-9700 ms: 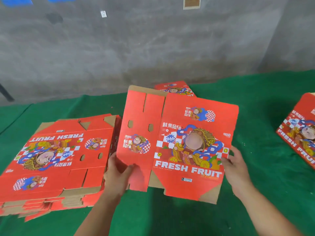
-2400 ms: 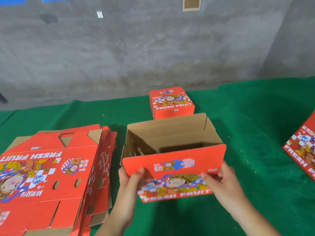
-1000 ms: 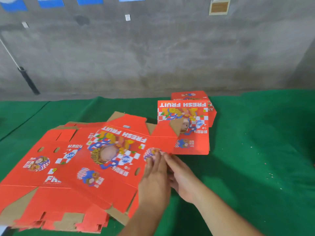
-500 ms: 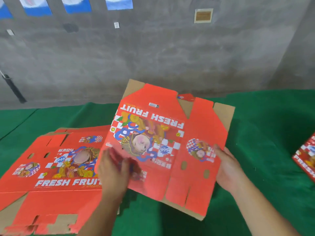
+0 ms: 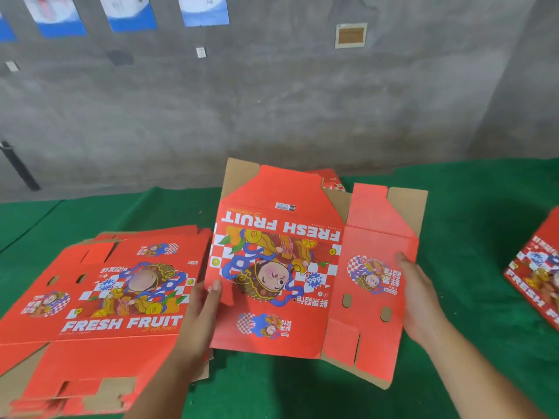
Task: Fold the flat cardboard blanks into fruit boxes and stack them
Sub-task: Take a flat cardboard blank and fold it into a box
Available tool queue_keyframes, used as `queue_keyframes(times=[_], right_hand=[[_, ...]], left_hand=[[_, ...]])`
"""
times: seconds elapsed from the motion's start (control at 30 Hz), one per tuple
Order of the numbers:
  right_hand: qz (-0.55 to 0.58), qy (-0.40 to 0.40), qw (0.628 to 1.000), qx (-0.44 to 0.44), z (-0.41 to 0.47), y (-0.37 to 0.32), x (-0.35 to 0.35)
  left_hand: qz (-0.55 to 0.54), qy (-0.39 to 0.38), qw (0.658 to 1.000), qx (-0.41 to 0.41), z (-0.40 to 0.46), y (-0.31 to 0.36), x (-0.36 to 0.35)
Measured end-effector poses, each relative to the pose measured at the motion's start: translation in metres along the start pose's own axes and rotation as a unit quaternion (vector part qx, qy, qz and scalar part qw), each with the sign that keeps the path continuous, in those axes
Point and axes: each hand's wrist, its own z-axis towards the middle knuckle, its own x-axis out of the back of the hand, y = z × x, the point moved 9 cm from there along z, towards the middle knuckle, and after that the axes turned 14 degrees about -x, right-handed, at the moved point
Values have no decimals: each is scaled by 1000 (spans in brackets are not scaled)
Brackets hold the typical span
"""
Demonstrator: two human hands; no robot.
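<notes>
Red blank point(image 5: 290, 267) (print upside down) held flat: left hand point(image 5: 201, 316) and right hand point(image 5: 419, 297) each grasp an edge above the desk point(image 5: 469, 207).

Red flat cardboard blank point(image 5: 290, 267), still unfolded, held tilted above the green desk point(image 5: 472, 207), printed side up, "FRESH FRUIT" lettering upside down toward the far edge, cartoon figure on a checkered panel at centre, brown flaps showing at the corners. Stack of matching blanks point(image 5: 99, 303) lying flat on the left. Folded red box point(image 5: 538, 276) at the right edge; another folded box point(image 5: 331, 179) peeking out behind the blank.
</notes>
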Motion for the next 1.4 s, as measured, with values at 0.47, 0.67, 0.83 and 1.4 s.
queue_keyframes(times=[0.47, 0.67, 0.83, 1.4], right_hand=[[26, -46, 999, 3, -5, -5, 5], [-62, -112, 992, 11, -12, -4, -27], [-188, -123, 974, 38, -30, 9, -83], [-535, -236, 810, 37, -78, 1, -78]], left_hand=[[-71, 59, 996, -13, 6, 14, 2], [-37, -42, 997, -57, 2, 20, -29], [28, -123, 986, -106, -11, 36, -91], [170, -187, 966, -59, -6, 18, -111]])
